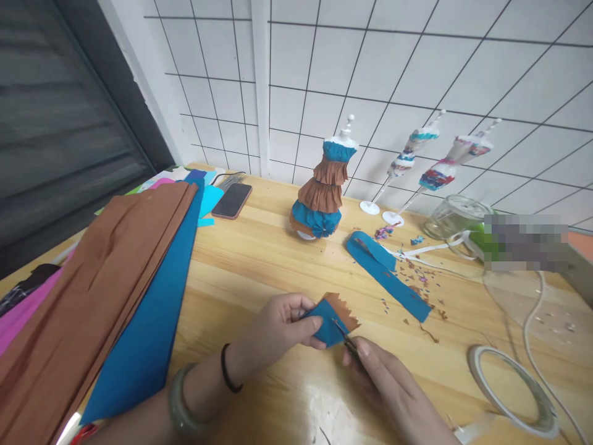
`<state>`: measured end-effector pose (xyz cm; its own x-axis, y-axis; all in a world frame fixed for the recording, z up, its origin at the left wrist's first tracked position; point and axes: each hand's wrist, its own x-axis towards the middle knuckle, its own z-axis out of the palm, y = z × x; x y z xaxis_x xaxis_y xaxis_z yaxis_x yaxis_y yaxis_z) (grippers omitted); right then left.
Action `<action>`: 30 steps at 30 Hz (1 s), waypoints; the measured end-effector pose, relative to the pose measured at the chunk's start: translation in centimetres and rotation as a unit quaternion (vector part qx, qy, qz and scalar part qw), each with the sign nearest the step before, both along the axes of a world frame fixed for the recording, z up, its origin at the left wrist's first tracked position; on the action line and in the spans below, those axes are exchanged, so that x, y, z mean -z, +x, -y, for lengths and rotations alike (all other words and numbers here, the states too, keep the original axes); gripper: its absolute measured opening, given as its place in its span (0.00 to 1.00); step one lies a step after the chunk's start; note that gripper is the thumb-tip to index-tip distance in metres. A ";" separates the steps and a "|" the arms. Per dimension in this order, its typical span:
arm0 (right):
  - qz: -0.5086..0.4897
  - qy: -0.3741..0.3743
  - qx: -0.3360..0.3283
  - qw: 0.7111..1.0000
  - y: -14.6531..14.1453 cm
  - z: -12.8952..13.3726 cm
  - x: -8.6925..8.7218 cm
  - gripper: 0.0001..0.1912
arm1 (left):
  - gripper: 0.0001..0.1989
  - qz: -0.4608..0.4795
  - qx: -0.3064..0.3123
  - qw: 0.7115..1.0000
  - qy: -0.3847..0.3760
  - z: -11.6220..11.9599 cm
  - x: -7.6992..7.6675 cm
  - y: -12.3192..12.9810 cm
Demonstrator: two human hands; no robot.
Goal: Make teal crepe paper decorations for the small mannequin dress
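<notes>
Between thumb and fingers, my left hand pinches a small stack of blue paper with brown paper behind it. The brown piece's outer edge is cut into zigzag points. My right hand is closed on scissors, whose blades lie at the blue paper; the handles are mostly hidden in the fingers. Beyond both hands stands a mini mannequin in a tiered dress of blue and brown crepe paper. A folded blue strip lies to the right, apart from my hands.
Brown paper and blue sheets cover the left side. A phone lies behind them. Two more mannequins lean near the tiled wall. Paper scraps, a glass jar, a tape roll and a cable are at right.
</notes>
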<state>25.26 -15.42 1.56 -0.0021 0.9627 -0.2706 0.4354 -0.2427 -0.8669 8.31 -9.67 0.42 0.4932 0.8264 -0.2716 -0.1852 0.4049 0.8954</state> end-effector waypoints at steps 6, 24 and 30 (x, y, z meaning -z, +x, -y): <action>-0.001 0.005 0.001 1.000 -0.1 -0.1 0.0 0.21 | 0.11 0.004 -0.007 1.000 0.000 0.0 -0.1 -0.1; -0.012 0.006 -0.044 0.999 0.4 -0.2 0.3 0.21 | 0.09 0.027 0.040 0.998 0.043 0.0 -0.2 -0.3; 0.009 0.017 -0.067 0.998 0.6 -0.3 0.4 0.20 | 0.08 0.034 0.044 0.998 0.040 0.0 -0.2 -0.3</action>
<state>25.89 -15.12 1.17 -0.1276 0.9625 -0.2396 0.4779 -0.1520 -0.8651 8.02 -9.68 0.64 0.5796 0.7971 -0.1694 -0.2144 0.3497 0.9120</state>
